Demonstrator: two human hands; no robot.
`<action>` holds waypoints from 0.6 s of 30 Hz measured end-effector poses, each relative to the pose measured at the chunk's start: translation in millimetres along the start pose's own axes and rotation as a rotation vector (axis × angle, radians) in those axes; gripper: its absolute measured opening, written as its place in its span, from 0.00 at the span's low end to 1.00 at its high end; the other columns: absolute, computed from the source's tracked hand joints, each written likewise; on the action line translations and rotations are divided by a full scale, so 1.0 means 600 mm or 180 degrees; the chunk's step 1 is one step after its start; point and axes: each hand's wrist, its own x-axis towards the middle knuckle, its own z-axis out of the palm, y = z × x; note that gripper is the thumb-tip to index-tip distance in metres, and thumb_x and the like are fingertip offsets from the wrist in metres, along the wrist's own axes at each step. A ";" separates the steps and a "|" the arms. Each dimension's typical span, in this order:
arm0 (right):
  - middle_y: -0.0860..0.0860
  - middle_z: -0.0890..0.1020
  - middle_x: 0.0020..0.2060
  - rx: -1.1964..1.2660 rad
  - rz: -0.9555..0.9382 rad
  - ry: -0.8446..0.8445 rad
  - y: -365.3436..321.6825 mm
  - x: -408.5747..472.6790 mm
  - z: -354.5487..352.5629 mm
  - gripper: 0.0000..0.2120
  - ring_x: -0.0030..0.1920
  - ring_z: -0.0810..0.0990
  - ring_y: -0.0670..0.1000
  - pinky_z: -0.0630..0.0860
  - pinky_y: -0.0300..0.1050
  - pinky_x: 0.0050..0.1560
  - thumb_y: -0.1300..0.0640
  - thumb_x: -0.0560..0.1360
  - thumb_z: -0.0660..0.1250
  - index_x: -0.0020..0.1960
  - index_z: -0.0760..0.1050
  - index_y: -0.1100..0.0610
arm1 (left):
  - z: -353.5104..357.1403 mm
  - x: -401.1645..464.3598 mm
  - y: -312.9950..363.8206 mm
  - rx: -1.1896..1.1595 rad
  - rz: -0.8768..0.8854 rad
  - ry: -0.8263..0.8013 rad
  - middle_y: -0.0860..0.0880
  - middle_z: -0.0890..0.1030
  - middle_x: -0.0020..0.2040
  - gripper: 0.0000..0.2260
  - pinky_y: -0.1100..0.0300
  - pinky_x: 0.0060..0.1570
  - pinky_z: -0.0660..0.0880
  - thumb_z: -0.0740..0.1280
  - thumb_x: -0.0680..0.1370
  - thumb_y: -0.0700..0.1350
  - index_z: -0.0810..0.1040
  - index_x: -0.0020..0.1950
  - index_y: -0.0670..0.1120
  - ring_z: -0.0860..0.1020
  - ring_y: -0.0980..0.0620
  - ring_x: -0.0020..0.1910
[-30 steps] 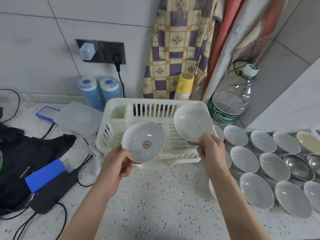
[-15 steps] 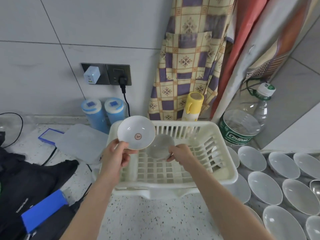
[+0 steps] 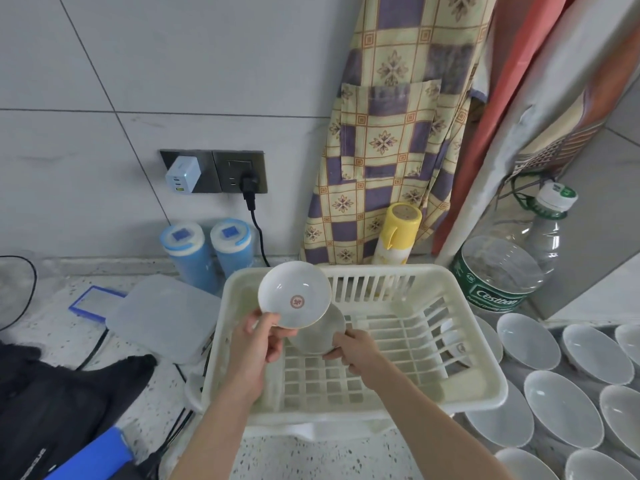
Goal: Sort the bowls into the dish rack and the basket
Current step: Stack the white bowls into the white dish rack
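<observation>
The right hand [image 3: 356,349] has lowered its plain bowl [image 3: 317,336] into the dish rack [image 3: 478,379], fingers still pinching it; the left hand [image 3: 258,344] holds the emblem bowl [image 3: 294,294] above, awaiting its turn.

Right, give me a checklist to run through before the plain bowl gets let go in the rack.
1. Right hand grips the plain white bowl at its edge: ok.
2. Plain bowl is inside the cream plastic dish rack, low at its left end: ok.
3. Plain bowl seated on the rack's grid floor: cannot tell, the upper bowl hides part of it.
4. Left hand pinches the white bowl with the red emblem firmly by its rim: ok.
5. Emblem bowl clear of the plain bowl: cannot tell, they overlap in view.
6. Rack floor free to the right: ok.
</observation>
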 end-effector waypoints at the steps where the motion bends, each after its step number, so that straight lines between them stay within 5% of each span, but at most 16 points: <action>1: 0.54 0.85 0.33 0.0046 0.0029 -0.0014 0.003 0.001 0.003 0.09 0.24 0.60 0.47 0.55 0.36 0.22 0.62 0.71 0.60 0.49 0.76 0.61 | -0.001 0.000 0.000 -0.0010 0.0009 -0.0006 0.37 0.85 0.39 0.08 0.64 0.22 0.59 0.62 0.78 0.40 0.78 0.54 0.43 0.64 0.55 0.22; 9: 0.50 0.86 0.42 0.0089 -0.0042 -0.0395 0.013 -0.009 0.014 0.07 0.27 0.67 0.45 0.57 0.35 0.23 0.59 0.77 0.61 0.51 0.77 0.56 | 0.001 0.004 -0.003 -0.0052 -0.0052 0.0034 0.38 0.85 0.39 0.08 0.65 0.21 0.60 0.62 0.77 0.40 0.79 0.53 0.43 0.64 0.56 0.21; 18: 0.48 0.84 0.47 -0.0555 -0.0162 -0.0304 0.000 -0.033 0.009 0.18 0.26 0.71 0.42 0.60 0.35 0.23 0.45 0.79 0.59 0.62 0.73 0.55 | 0.000 0.001 -0.002 0.0169 -0.0049 0.0004 0.38 0.86 0.39 0.09 0.66 0.18 0.58 0.62 0.77 0.40 0.78 0.55 0.41 0.63 0.56 0.20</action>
